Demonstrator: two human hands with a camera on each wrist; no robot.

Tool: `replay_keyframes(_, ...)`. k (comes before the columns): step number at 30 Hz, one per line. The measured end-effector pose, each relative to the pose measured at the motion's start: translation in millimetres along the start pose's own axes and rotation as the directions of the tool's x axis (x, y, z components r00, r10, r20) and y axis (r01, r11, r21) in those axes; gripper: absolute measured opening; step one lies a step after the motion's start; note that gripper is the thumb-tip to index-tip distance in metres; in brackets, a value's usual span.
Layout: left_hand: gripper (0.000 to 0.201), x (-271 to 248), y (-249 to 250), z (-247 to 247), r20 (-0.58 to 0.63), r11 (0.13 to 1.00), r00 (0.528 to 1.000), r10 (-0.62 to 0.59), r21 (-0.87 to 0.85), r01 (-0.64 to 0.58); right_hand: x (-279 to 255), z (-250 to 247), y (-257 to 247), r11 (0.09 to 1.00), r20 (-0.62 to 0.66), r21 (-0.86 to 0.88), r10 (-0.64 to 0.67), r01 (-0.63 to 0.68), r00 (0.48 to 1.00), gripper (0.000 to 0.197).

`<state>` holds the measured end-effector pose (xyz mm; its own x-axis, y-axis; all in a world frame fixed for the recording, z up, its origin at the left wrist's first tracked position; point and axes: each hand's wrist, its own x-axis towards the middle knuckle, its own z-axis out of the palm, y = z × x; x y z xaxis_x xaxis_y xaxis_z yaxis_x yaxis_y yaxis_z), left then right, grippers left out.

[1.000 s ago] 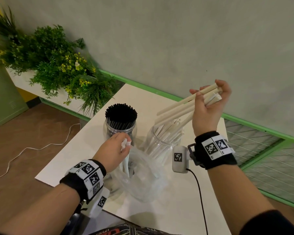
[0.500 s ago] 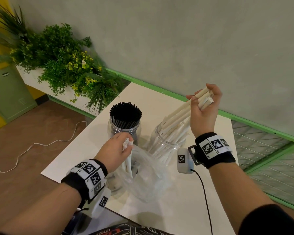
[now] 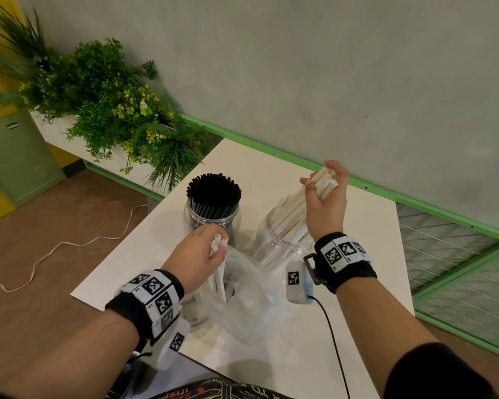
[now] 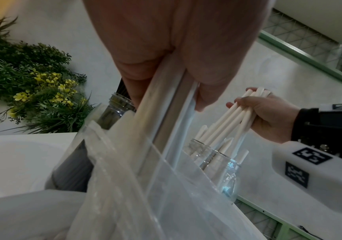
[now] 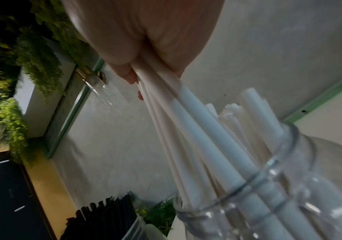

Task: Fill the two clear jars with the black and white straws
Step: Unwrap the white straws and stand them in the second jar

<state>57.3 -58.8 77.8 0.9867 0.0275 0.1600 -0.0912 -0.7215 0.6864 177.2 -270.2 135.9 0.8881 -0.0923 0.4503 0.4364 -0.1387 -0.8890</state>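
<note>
The right hand (image 3: 326, 197) has swung its gripped bundle of white straws (image 4: 235, 118) steeper, lower ends now inside the right jar (image 3: 283, 240); the left hand (image 3: 198, 254) clasps straws from the plastic bag (image 3: 242, 298) on the white table (image 3: 357, 326), grey wall behind

**Readable text: almost none**

Wristbands (image 3: 153, 295) and wrist camera housing (image 3: 297, 280) carry black-and-white square fiducial markers only, no words. Tiny characters beside the left wristband's markers are too small to read. Upside-down lettering on the dark printed fabric (image 3: 213, 394) at the bottom edge looks like "insp…", cut off, rest illegible.
</note>
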Motion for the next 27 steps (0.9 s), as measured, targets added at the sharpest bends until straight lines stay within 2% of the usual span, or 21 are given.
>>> replay_keyframes(5,0.006,-1.2,-0.7,-1.0,-0.001,1.0,1.0,-0.004,-0.007,0.004,-0.7,-9.3,23.5,0.993,0.052,-0.06,0.101,-0.098,0.993,0.027)
replay_keyframes(8,0.007,-0.6,-1.2,-0.8,0.0,1.0,1.0,-0.003,-0.007,0.003,-1.7,-16.5,32.2,0.99,0.074,-0.098,0.107,-0.1,0.991,0.014)
replay_keyframes(13,0.008,0.5,-1.5,0.0,0.007,1.0,1.0,-0.003,-0.001,0.003,-8.6,-29.4,41.9,0.97,0.131,-0.241,0.076,-0.042,0.989,0.026)
replay_keyframes(16,0.008,0.8,-1.3,0.1,0.012,1.0,1.0,-0.011,-0.003,0.011,-14.2,-32.9,42.7,0.937,0.163,-0.347,0.027,0.031,0.986,0.023)
replay_keyframes(21,0.008,0.4,-0.8,0.2,0.016,1.0,1.0,-0.001,-0.001,0.001,-16.5,-17.8,36.7,0.921,0.193,-0.387,0.044,0.035,0.98,0.036)
replay_keyframes(24,0.006,1.2,0.5,1.3,0.01,1.0,1.0,0.022,0.004,-0.022,-14.6,-0.5,40.7,0.867,0.257,-0.48,-0.005,0.133,0.966,0.043)
replay_keyframes(27,0.006,1.0,1.0,1.8,0.009,0.999,0.999,0.034,0.007,-0.034,-14.0,12.7,48.4,0.808,0.259,-0.568,-0.005,0.156,0.966,0.044)
